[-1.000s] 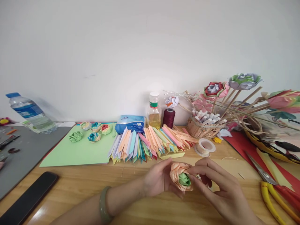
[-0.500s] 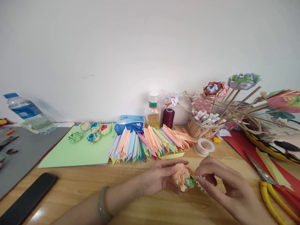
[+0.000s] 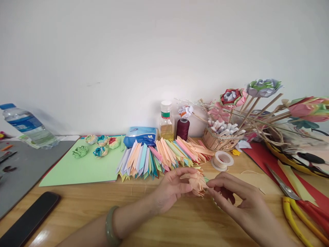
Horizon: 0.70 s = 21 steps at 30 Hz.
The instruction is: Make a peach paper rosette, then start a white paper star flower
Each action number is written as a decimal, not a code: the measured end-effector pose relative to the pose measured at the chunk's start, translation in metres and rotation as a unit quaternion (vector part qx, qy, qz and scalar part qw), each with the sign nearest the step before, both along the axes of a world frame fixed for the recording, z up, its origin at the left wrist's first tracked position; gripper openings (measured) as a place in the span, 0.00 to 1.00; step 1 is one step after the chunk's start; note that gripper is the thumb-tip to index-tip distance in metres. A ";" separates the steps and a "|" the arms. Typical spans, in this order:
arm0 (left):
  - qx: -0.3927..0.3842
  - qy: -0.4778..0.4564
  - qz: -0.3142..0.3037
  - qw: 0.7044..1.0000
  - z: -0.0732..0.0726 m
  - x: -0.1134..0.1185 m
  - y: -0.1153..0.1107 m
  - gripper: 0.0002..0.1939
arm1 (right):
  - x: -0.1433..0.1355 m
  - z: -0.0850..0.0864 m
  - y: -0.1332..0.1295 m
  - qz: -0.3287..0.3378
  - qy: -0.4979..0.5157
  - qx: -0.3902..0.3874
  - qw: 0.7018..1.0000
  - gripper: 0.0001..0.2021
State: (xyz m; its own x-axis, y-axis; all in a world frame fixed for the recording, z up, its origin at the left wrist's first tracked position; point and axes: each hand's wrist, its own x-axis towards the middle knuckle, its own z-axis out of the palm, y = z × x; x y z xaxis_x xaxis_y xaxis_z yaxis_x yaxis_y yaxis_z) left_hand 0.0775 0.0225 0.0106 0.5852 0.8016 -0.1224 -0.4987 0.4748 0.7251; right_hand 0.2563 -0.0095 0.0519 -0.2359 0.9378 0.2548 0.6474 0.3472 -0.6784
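A peach folded-paper flower (image 3: pixel 197 182) is held above the wooden table, in front of the folded strips. My left hand (image 3: pixel 173 188), with a green bangle on its wrist, grips the flower from the left between thumb and fingers. On the flower's right side, the thumb and index fingertips of my right hand (image 3: pixel 231 193) are pinched together at its edge. What they pinch is too small to make out. Beyond the hands lies a dense row of folded paper strips (image 3: pixel 144 159) in many colours. A white spool (image 3: pixel 222 161) rests just behind my right hand.
Green paper (image 3: pixel 84 171) with several small paper flowers lies at the left, near a black case (image 3: pixel 31 218). Scissors (image 3: pixel 285 185) rest at the right. Along the wall stand a glass bottle (image 3: pixel 166 123), maroon thread (image 3: pixel 183 129) and a basket (image 3: pixel 222 141).
The flower has turned between my hands, so its green part hardly shows now. Both hands have shifted slightly up, and the whole view has moved a little.
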 end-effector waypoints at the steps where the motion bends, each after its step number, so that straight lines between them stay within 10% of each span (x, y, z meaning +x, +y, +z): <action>1: 0.002 -0.001 0.007 1.000 0.000 0.000 0.000 0.17 | -0.001 -0.001 0.000 0.000 -0.012 0.007 1.000 0.08; 13: 0.032 0.039 0.021 0.999 0.000 0.005 0.000 0.29 | -0.009 -0.019 -0.009 -0.088 -0.090 0.131 0.983 0.06; 21: 0.002 0.034 0.030 0.999 0.002 0.003 -0.002 0.27 | -0.003 0.003 0.004 0.028 0.086 -0.107 0.990 0.13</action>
